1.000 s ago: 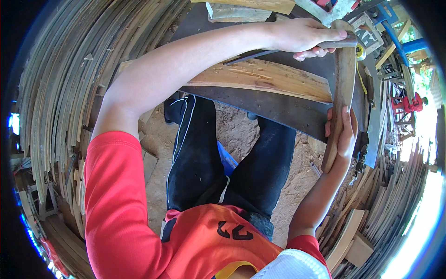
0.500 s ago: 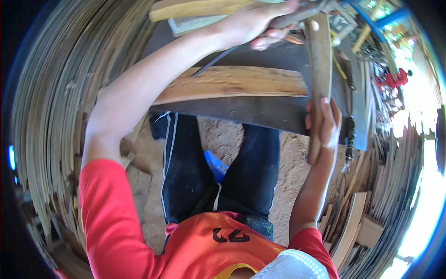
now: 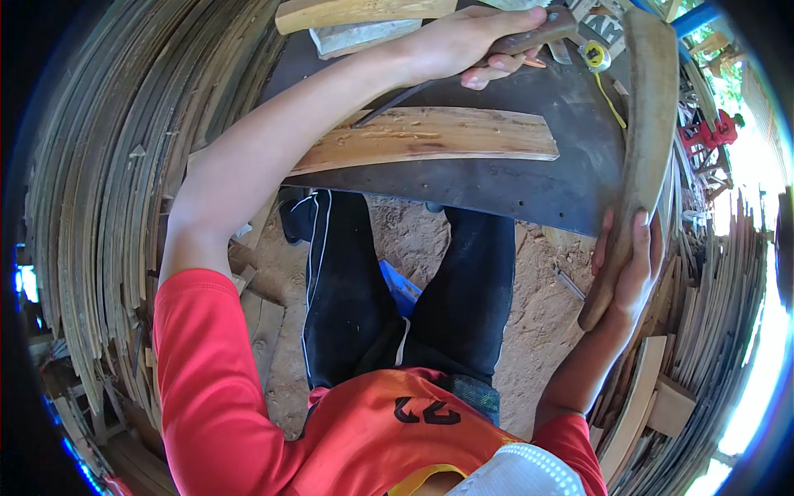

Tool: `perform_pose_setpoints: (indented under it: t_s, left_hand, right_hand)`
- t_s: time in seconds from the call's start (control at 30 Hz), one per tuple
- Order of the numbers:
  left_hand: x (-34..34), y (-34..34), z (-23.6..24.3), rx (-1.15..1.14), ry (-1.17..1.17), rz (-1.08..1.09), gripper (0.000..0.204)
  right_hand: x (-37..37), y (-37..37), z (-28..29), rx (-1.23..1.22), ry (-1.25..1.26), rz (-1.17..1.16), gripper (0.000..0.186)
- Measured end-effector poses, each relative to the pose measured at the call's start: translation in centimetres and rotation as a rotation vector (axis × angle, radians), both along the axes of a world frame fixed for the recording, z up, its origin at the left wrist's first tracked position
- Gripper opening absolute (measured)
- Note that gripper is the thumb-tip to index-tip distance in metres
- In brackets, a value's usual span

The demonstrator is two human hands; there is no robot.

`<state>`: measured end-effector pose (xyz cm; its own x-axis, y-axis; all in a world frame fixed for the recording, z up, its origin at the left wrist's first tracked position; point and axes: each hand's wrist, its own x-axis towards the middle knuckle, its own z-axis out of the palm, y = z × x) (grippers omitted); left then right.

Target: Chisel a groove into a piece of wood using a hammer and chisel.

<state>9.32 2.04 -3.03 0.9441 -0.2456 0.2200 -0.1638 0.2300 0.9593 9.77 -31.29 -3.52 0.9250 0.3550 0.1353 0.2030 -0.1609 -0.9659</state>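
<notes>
My left hand [image 3: 463, 45], at the far middle of the table, is closed around the brown wooden handle of a chisel [image 3: 542, 31]. Its thin dark metal shaft slants down left from under the hand, its end over a light wooden plank [image 3: 447, 142]. Small nicks mark that plank, which lies across the near side of the dark table [image 3: 571, 186]. On the right, my right hand [image 3: 635, 260] grips the lower, narrower end of a long bat-shaped wooden mallet [image 3: 649, 124]. The mallet stands apart from the chisel, its wider end pointing away from me.
A yellow tape measure [image 3: 595, 56] with its tape partly out lies on the table. Farther back are another wooden piece [image 3: 364, 11] and a pale block [image 3: 360, 35]. Stacked boards [image 3: 99, 207] line the left side, and more timber [image 3: 711, 331] stands at the right.
My right hand has swung the mallet to the right, away from the chisel. The left hand keeps its hold and has barely moved. The view has shifted slightly.
</notes>
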Motion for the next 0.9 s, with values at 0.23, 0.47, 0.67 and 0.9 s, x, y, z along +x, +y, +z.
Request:
perform_pose_setpoints:
  t_s: [0.23,0.47,0.67,0.9]
  left_hand:
    - [0.4,-0.6,-0.3,0.045,-0.049,0.011,0.058]
    - [-0.1,-0.6,0.1,0.094,-0.066,0.028,0.053]
    - [0.0,-1.2,-1.4,0.185,-0.122,0.135,0.058]
    - [0.1,-2.0,-1.1,0.198,-0.094,0.12,0.058]
  right_hand:
    - [-0.4,0.2,-0.8,0.274,0.107,-0.055,0.044]
    - [-0.7,-0.2,-0.7,0.237,0.148,-0.054,0.043]
    - [-0.8,-0.9,-0.8,-0.087,-0.043,0.149,0.046]
    - [-1.2,-1.7,-3.3,0.239,0.108,-0.054,0.046]
